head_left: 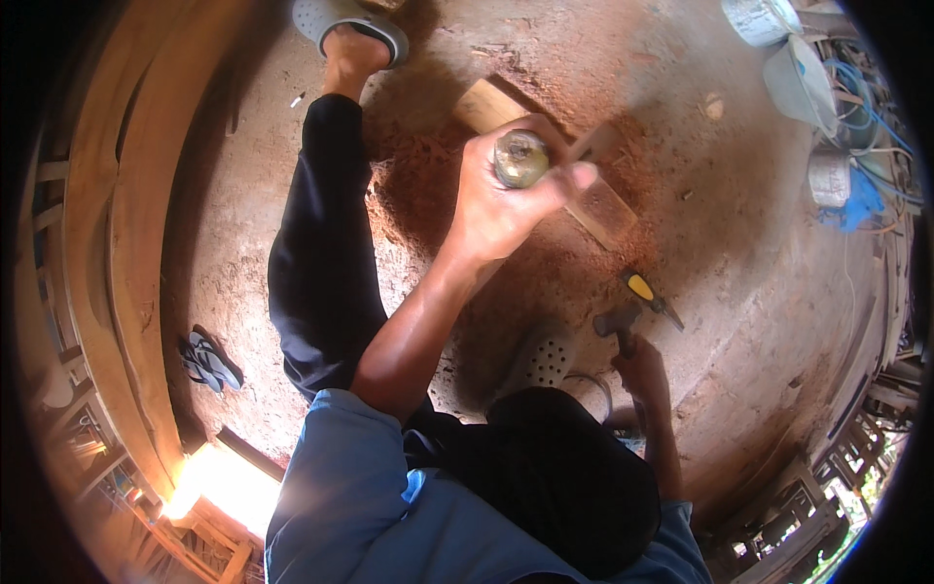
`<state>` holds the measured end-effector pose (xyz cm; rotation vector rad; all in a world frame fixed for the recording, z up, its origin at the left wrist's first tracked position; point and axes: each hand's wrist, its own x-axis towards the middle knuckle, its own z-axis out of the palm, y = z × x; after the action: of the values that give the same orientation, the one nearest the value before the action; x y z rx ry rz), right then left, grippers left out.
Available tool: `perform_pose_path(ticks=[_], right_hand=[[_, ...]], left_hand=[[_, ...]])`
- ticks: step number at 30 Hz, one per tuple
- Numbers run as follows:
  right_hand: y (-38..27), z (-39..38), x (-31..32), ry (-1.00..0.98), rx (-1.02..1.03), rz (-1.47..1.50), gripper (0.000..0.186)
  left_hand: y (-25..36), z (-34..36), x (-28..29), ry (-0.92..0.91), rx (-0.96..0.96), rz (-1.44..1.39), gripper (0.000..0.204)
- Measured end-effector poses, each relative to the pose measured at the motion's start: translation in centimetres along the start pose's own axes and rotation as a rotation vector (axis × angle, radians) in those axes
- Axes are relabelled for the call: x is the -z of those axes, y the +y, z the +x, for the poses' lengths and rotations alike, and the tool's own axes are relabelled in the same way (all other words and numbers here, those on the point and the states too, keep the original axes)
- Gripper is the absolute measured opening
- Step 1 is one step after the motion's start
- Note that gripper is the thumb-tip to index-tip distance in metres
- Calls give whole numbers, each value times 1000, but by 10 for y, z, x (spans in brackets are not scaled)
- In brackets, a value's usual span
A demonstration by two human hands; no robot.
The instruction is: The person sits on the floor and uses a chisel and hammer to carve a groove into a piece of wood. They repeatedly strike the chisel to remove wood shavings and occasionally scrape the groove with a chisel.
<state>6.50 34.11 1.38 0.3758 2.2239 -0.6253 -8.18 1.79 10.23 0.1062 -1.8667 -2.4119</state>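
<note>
My left hand [501, 200] is raised over a wooden board [603, 212], its fingers wrapped round a thick tool handle [520, 159] whose round end faces up. A grey, blade-like piece [598, 143] shows just beyond the thumb, over the board; whether it belongs to that handle I cannot tell. Low at the right, my right hand [642, 372] grips a hammer [618, 319] with a dark head. Close beyond the hammer, a chisel-like tool [639, 285] with a yellow and black handle lies on the ground. Reddish shavings surround the board.
My legs are spread around the work, with a grey clog [336, 24] on the outstretched left foot. Flip-flops [211, 360] lie at the left beside a long timber piece [136, 195]. Buckets [798, 88], a metal pot [829, 177] and blue hoses [856, 92] stand at the far right.
</note>
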Motion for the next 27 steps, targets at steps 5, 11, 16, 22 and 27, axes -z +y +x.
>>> perform_pose_path(ticks=[5, 11, 16, 22, 27], right_hand=[[-100, -26, 71, 104, 191, 149, 29], [-213, -66, 137, 243, 580, 303, 23], [-264, -79, 151, 214, 789, 370, 14], [-294, -81, 161, 158, 966, 310, 22], [-309, -81, 167, 210, 1101, 128, 25]], left_hand=[[-1, -1, -3, 18, -43, 28, 27], [0, -2, -2, 26, 40, 6, 20], [-1, 0, -5, 26, 18, -49, 19], [0, 2, 0, 63, 84, -136, 21], [-8, -1, 1, -24, 12, -144, 16]])
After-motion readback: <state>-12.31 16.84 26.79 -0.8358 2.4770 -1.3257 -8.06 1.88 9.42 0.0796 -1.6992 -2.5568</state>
